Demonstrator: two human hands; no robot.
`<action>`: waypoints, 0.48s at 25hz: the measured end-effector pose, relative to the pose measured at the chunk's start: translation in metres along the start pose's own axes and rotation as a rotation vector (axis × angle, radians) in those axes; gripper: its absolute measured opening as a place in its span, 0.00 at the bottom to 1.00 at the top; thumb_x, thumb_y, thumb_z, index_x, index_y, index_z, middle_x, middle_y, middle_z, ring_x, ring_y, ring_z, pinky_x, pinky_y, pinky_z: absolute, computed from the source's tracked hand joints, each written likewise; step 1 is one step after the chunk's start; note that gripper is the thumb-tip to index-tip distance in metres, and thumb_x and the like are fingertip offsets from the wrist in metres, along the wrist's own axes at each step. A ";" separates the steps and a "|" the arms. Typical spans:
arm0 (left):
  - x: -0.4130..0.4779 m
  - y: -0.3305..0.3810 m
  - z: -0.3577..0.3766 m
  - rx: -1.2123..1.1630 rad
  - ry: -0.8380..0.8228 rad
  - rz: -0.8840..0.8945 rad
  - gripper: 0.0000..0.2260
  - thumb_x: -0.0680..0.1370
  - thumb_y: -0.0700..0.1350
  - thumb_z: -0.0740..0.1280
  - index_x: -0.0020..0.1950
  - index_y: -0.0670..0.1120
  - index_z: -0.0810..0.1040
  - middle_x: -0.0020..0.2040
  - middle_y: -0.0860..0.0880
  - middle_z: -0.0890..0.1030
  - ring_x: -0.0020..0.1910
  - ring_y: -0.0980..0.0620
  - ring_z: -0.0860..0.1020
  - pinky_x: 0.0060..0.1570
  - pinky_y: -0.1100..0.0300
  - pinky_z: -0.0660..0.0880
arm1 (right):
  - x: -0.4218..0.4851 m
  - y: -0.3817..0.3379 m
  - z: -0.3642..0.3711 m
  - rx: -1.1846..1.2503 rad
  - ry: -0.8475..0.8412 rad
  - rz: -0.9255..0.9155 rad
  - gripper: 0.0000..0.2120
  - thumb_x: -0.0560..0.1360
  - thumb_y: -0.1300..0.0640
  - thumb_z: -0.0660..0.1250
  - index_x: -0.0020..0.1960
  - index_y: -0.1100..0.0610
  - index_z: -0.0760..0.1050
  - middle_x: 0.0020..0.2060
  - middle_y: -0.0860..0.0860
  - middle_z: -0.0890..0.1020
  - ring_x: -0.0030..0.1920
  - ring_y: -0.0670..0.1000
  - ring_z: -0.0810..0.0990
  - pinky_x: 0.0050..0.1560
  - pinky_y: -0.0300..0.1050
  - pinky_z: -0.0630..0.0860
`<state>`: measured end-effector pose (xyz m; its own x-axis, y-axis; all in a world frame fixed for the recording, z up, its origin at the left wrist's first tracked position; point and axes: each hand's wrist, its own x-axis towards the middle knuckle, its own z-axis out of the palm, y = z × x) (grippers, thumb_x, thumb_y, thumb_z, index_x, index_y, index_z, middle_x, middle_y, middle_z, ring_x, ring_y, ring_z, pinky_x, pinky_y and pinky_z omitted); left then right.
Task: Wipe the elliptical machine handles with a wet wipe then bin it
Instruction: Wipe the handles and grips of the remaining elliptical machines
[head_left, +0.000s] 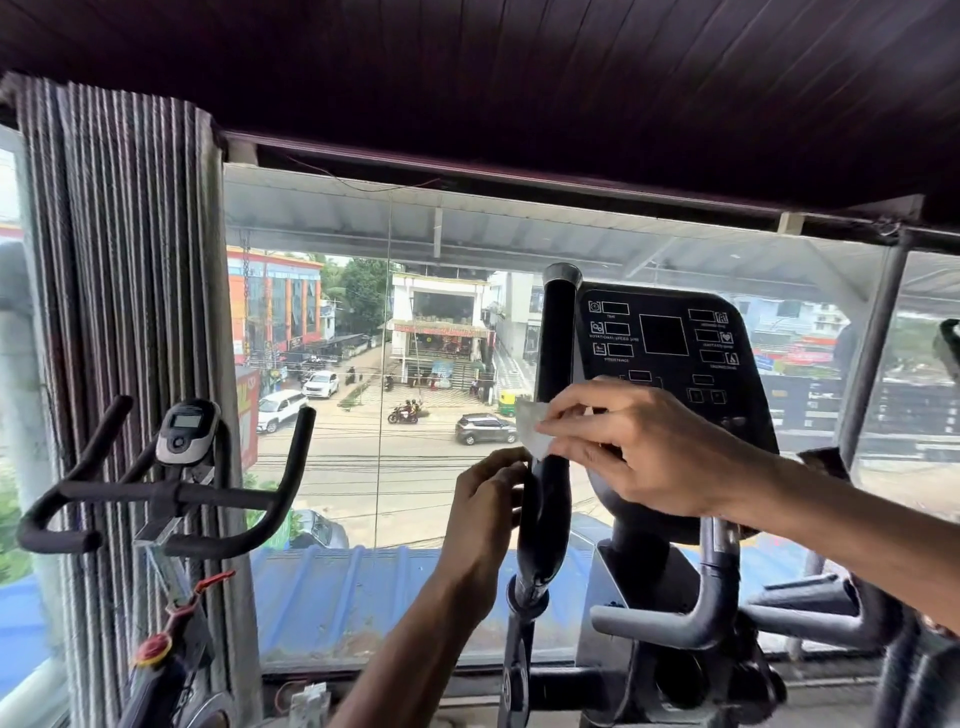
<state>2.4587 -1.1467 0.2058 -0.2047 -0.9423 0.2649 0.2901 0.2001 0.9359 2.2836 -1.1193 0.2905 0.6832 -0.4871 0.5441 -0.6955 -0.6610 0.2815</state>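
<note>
Handle (556, 358) gripped by left hand (483, 514); right hand (644, 452) pinches wet wipe (530, 430) against it.

You were in a gym: an elliptical (670, 332) with a console stood before you and an exercise bike (176, 493) to your left, both facing a wide window (322, 218) over a street (415, 457), curtain (119, 260) bunched beside it.

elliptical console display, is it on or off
Off, it seems: every window on the console is black, with no lit digits or icons.
</note>
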 end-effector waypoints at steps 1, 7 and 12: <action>0.000 0.000 0.001 -0.002 0.006 -0.006 0.15 0.84 0.36 0.58 0.51 0.47 0.84 0.43 0.49 0.86 0.42 0.52 0.82 0.43 0.61 0.75 | -0.001 0.003 -0.001 0.023 0.011 0.025 0.15 0.82 0.51 0.66 0.64 0.55 0.83 0.57 0.48 0.80 0.52 0.45 0.80 0.60 0.36 0.78; 0.002 0.000 0.003 0.000 0.050 0.044 0.13 0.84 0.38 0.59 0.56 0.47 0.84 0.51 0.45 0.87 0.44 0.50 0.82 0.44 0.61 0.77 | 0.011 0.017 0.014 -0.012 0.106 -0.020 0.10 0.75 0.64 0.75 0.56 0.59 0.87 0.49 0.51 0.81 0.46 0.42 0.77 0.55 0.29 0.75; 0.004 0.003 0.000 0.032 0.047 0.084 0.14 0.84 0.39 0.60 0.61 0.49 0.83 0.52 0.47 0.87 0.48 0.48 0.84 0.51 0.56 0.80 | 0.033 0.038 0.014 -0.120 0.096 -0.109 0.08 0.74 0.67 0.75 0.51 0.59 0.87 0.48 0.53 0.81 0.48 0.52 0.80 0.53 0.46 0.82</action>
<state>2.4583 -1.1494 0.2092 -0.1362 -0.9332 0.3324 0.2740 0.2870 0.9179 2.2825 -1.1680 0.3081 0.7355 -0.3557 0.5767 -0.6440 -0.6314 0.4320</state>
